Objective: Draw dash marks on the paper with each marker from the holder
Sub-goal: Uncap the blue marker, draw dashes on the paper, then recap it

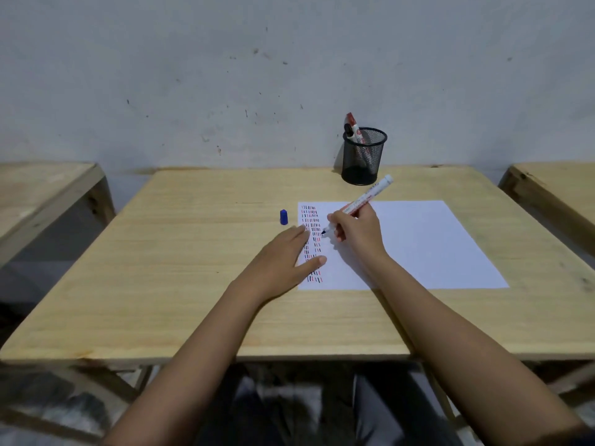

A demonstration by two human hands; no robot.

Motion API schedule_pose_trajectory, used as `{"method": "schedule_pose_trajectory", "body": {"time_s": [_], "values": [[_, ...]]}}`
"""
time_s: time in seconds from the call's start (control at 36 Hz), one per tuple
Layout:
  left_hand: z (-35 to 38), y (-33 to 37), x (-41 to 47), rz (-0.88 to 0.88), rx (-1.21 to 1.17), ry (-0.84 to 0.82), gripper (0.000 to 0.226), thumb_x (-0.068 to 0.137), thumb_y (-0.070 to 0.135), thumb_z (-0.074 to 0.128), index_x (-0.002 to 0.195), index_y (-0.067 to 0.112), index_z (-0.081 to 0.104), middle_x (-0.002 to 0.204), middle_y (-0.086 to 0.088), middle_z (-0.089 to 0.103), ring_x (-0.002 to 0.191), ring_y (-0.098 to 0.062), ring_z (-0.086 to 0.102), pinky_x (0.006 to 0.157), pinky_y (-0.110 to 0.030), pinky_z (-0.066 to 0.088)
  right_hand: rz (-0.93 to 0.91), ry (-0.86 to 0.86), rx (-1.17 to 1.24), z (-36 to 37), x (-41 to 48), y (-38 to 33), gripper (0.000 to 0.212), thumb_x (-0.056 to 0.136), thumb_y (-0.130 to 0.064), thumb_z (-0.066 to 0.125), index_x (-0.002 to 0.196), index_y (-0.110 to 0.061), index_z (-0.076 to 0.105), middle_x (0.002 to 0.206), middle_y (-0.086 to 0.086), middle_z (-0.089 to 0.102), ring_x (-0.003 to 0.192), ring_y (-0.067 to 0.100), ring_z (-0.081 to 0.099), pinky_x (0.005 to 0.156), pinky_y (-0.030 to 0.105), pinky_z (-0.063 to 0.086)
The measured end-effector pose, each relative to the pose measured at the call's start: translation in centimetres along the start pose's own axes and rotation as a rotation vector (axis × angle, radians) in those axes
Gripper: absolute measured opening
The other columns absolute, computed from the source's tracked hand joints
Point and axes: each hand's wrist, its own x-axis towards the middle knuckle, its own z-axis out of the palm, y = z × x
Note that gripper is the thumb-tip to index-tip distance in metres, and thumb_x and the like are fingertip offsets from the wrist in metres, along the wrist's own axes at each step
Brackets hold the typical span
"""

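Note:
A white sheet of paper (418, 243) lies on the wooden table (193, 268), with columns of red, black and blue dash marks (310, 217) along its left side. My right hand (357, 230) grips an uncapped white marker (365, 199), its blue tip touching the paper beside the dashes. My left hand (286, 262) lies flat, fingers spread, on the paper's left edge and over part of the dashes. The blue cap (283, 217) stands on the table just left of the paper. A black mesh holder (363, 159) at the table's back holds a red marker (353, 125) and a black one (349, 132).
A grey wall (225, 75) rises directly behind the table. Two more wooden tables flank this one, left (42, 194) and right (553, 191). My legs show under the near edge.

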Motion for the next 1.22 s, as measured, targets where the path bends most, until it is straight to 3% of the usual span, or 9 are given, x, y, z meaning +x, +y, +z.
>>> {"method": "schedule_pose_trajectory", "body": {"time_s": [0.14,0.25,0.39,0.44,0.58,0.78,1.0,1.22], "values": [[0.04,0.25,-0.21,-0.019,0.024,0.020,0.059,0.093,0.046,0.046,0.139,0.011,0.038,0.151,0.000,0.033,0.138,-0.012,0.028,0.100,-0.020,0.025,-0.003,-0.028,0.060,0.42,-0.34,-0.23,0.016,0.084,0.003,0.055,0.083,-0.009,0.043,0.061,0.007,0.045,0.036,0.000,0.043,0.042,0.015,0.041],[0.08,0.28,-0.17,-0.031,0.030,0.028,0.058,0.093,0.046,0.045,0.139,0.012,0.038,0.150,0.000,0.035,0.136,-0.012,0.029,0.097,-0.020,0.026,-0.024,-0.053,-0.027,0.51,-0.26,-0.21,0.018,0.085,0.002,0.055,0.081,-0.009,0.041,0.064,0.007,0.045,0.037,-0.003,0.045,0.039,0.009,0.039],[0.19,0.22,-0.10,-0.032,0.029,0.026,0.059,0.093,0.046,0.045,0.140,0.012,0.036,0.152,0.001,0.032,0.138,-0.011,0.027,0.094,-0.016,0.022,-0.038,-0.049,-0.069,0.52,0.02,0.09,0.020,0.086,-0.001,0.057,0.079,-0.010,0.041,0.069,0.008,0.046,0.054,0.010,0.048,0.041,0.009,0.041],[0.23,0.17,-0.08,-0.038,0.031,0.021,0.061,0.093,0.047,0.044,0.142,0.013,0.034,0.154,0.001,0.029,0.140,-0.011,0.024,0.099,-0.017,0.022,-0.042,-0.054,-0.086,0.54,0.15,0.24,0.018,0.086,-0.003,0.057,0.081,-0.009,0.041,0.071,0.008,0.048,0.057,0.013,0.048,0.042,0.009,0.042],[0.27,0.11,-0.11,-0.053,0.035,0.003,0.063,0.093,0.048,0.044,0.144,0.014,0.031,0.156,0.001,0.026,0.142,-0.011,0.022,0.105,-0.021,0.021,-0.061,-0.052,-0.130,0.56,0.46,0.55,0.016,0.086,-0.006,0.059,0.086,-0.007,0.043,0.071,0.006,0.049,0.059,0.012,0.050,0.044,0.008,0.044],[0.37,0.09,-0.05,-0.051,0.041,0.000,0.062,0.093,0.047,0.043,0.144,0.013,0.032,0.155,0.001,0.027,0.141,-0.011,0.023,0.104,-0.021,0.022,-0.055,-0.055,-0.174,0.62,0.61,0.62,0.023,0.088,-0.009,0.058,0.075,-0.016,0.041,0.074,0.005,0.050,0.062,0.012,0.052,0.043,0.007,0.042],[0.58,-0.14,0.03,-0.054,0.045,0.008,0.064,0.093,0.048,0.044,0.144,0.013,0.031,0.156,0.001,0.026,0.142,-0.012,0.022,0.108,-0.022,0.021,-0.072,-0.045,-0.205,0.59,0.48,0.53,0.015,0.086,-0.006,0.058,0.084,-0.007,0.043,0.074,0.008,0.049,0.061,0.012,0.050,0.042,0.006,0.039],[0.71,-0.36,0.07,-0.056,0.032,0.007,0.064,0.092,0.049,0.043,0.144,0.014,0.031,0.156,0.002,0.025,0.143,-0.010,0.020,0.108,-0.021,0.020,0.009,0.047,0.143,-0.11,0.12,-0.02,0.013,0.086,-0.004,0.058,0.092,-0.005,0.046,0.063,0.007,0.051,0.038,0.001,0.047,0.041,0.013,0.042]]}}
